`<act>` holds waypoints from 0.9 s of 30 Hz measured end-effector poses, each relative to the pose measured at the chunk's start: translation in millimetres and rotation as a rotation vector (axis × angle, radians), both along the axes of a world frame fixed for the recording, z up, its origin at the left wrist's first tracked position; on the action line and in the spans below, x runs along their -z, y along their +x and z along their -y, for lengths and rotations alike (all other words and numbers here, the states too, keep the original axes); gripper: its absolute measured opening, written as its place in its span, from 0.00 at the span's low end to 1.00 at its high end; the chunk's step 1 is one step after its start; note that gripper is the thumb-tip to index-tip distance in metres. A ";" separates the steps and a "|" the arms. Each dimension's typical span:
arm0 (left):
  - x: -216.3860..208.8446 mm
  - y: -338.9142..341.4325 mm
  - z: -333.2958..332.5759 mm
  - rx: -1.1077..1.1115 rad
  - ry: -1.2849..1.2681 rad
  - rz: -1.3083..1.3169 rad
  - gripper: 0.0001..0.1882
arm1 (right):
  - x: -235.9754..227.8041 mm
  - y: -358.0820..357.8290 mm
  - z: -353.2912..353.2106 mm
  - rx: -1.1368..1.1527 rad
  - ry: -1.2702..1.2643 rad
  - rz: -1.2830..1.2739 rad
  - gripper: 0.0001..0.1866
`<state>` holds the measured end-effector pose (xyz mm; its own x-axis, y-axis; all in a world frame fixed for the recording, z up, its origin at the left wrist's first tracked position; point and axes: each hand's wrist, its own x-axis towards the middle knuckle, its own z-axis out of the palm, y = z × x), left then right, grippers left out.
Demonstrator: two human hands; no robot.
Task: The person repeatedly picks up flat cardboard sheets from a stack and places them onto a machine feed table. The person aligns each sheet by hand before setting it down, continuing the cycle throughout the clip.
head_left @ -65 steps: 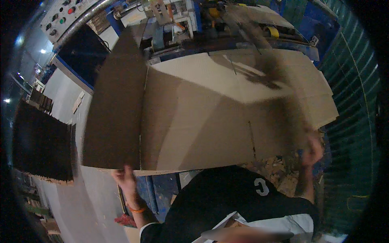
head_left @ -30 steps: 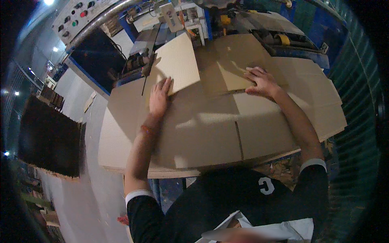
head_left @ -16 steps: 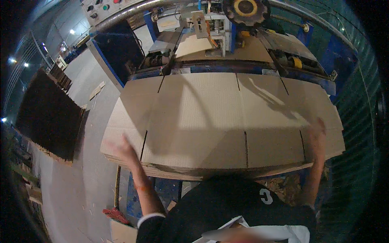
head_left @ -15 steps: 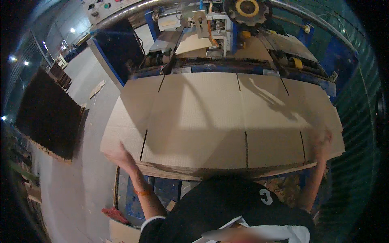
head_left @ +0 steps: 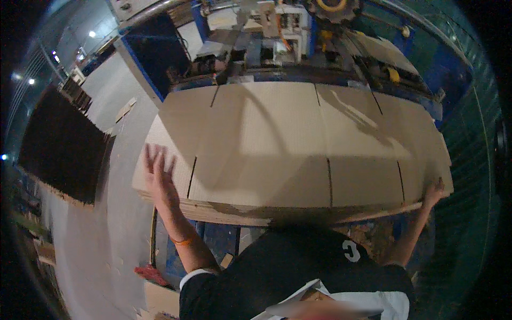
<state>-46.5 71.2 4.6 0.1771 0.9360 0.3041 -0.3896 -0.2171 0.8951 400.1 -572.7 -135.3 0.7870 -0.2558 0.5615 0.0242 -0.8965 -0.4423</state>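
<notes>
A wide stack of flat brown cardboard sheets (head_left: 256, 178) lies in front of me, its top sheet slotted with dark cuts and creased. Over the stack's near left end, my left hand (head_left: 160, 173) is open with its fingers spread. At the opposite end, my right hand (head_left: 434, 191) is by the near right corner, its fingers dim but seemingly stretched along the sheet. I cannot tell whether either hand presses on the cardboard.
Beyond the stack stands a blue-framed machine (head_left: 298, 77) with rails and a dark wheel (head_left: 336, 6). A dark stack of sheets (head_left: 61, 146) stands on the left floor. Near my left arm is a red broom head (head_left: 151, 274). Green corrugated sheeting (head_left: 472, 213) borders the right.
My left hand has moved farther over the stack and spread its fingers. My right hand has drawn nearer the corner. The tan sheet seen inside the machine no longer shows there.
</notes>
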 end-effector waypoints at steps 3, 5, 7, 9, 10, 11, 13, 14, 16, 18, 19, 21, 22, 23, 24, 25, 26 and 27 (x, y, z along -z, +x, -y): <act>0.9 -5.4 -11.6 -0.399 0.239 -0.242 0.34 | -10.1 -2.1 -10.1 -0.216 0.387 0.113 0.26; 23.0 -15.7 -19.0 -0.613 0.126 -0.426 0.33 | -20.8 -1.5 -19.1 -0.077 0.191 0.118 0.27; 51.6 -23.5 -25.2 -0.596 0.005 -0.513 0.32 | -32.1 5.7 -26.3 0.118 0.392 0.149 0.28; 68.8 -28.4 -32.5 -0.497 -0.014 -0.522 0.31 | -40.1 15.6 -27.5 0.087 0.706 0.246 0.29; 73.0 -30.6 -34.4 -0.464 -0.044 -0.506 0.31 | -42.0 18.0 -24.0 0.087 0.913 0.305 0.29; 74.7 -33.1 -35.3 -0.430 -0.068 -0.471 0.31 | -42.4 17.3 -17.4 0.022 1.059 0.387 0.29; 71.3 -41.6 -35.7 -0.451 -0.064 -0.504 0.31 | -44.7 20.1 -3.6 -0.115 1.471 0.493 0.29; 68.1 -47.5 -35.7 -0.482 -0.032 -0.510 0.31 | -44.9 15.8 6.1 -0.244 1.516 0.455 0.27; 59.4 -61.5 -41.7 -0.429 -0.167 -0.169 0.29 | -47.2 4.3 22.0 -0.561 1.630 0.327 0.24; 56.5 -72.6 -53.5 -0.337 -0.111 0.226 0.27 | -59.5 -3.2 27.4 -1.315 1.571 0.043 0.21; 55.2 -76.0 -62.9 -0.269 -0.092 0.303 0.20 | -70.6 -2.0 23.4 -1.141 1.532 0.059 0.22; 46.3 -73.3 -91.9 -0.173 -0.145 0.137 0.17 | -99.7 6.9 -0.1 -0.800 1.437 0.097 0.22; 43.5 -70.4 -99.7 -0.144 -0.183 0.066 0.16 | -115.8 6.7 -14.3 -0.631 1.384 0.116 0.23; 42.5 -64.2 -104.3 -0.106 -0.246 0.066 0.15 | -131.6 0.6 -28.4 -0.442 1.328 0.122 0.24; 39.4 -57.7 -106.7 -0.130 -0.242 0.035 0.14 | -148.2 -13.3 -39.6 -0.480 1.279 0.169 0.24; 37.1 -53.7 -102.4 -0.133 -0.256 0.019 0.13 | -162.7 -33.1 -50.0 -0.495 1.233 0.206 0.24; 34.3 -48.6 -95.2 -0.128 -0.231 0.010 0.13 | -174.1 -54.9 -62.5 -0.504 1.198 0.253 0.24; 31.5 -49.2 -81.8 -0.135 -0.156 -0.067 0.13 | -181.1 -80.2 -74.5 -0.475 0.997 0.294 0.23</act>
<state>-95.7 153.0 -26.9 0.0621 0.9875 0.1451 -0.3045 -0.1197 0.9450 319.9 -498.2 45.8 0.7952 -0.4022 0.4537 0.4870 -0.0219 -0.8731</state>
